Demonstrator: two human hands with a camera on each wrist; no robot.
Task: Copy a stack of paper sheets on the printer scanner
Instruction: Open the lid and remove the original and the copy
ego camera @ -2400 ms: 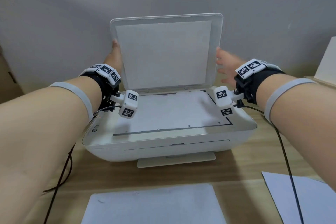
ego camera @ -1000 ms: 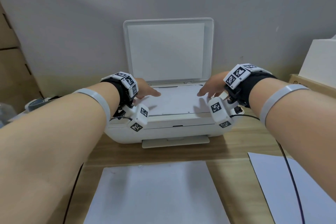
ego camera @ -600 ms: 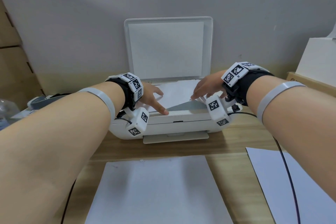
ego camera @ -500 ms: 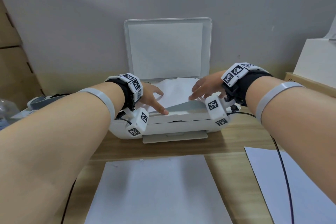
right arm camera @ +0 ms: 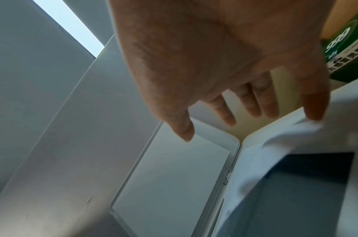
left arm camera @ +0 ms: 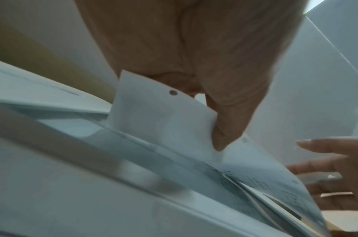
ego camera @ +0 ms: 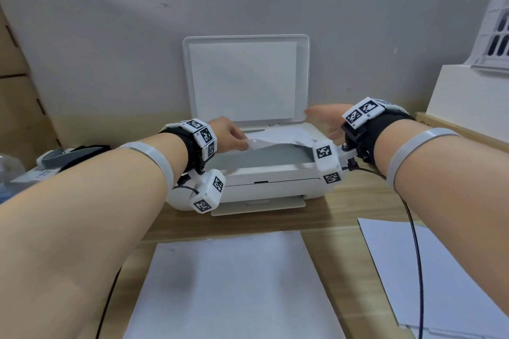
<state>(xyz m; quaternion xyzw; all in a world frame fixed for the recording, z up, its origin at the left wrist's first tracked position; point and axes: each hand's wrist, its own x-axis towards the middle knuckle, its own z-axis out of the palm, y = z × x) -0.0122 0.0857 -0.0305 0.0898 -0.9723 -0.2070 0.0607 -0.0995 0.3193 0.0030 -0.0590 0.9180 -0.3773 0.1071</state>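
Observation:
The white printer [ego camera: 275,181] stands on the desk with its scanner lid [ego camera: 245,80] raised upright against the wall. My left hand [ego camera: 243,143] pinches the front left corner of a white sheet [ego camera: 278,136] and holds it lifted off the scanner glass [ego camera: 261,155]. The left wrist view shows thumb and fingers [left arm camera: 224,125] clamped on the sheet [left arm camera: 164,115], which has punched holes along its edge. My right hand [ego camera: 319,121] hovers open by the lid's lower right corner. Its fingers [right arm camera: 314,110] are straight, the outermost at the sheet's [right arm camera: 275,144] far edge.
A stack of white paper [ego camera: 228,283] lies on the desk in front of the printer, and more sheets [ego camera: 440,270] lie at the right. A white box [ego camera: 465,96] stands at the right, cardboard boxes [ego camera: 13,77] at the left. Black cables trail from both wrists.
The sheet lay flat on the glass with both hands on it. My left hand has pinched its front left corner and lifted it; my right hand has come off it and risen.

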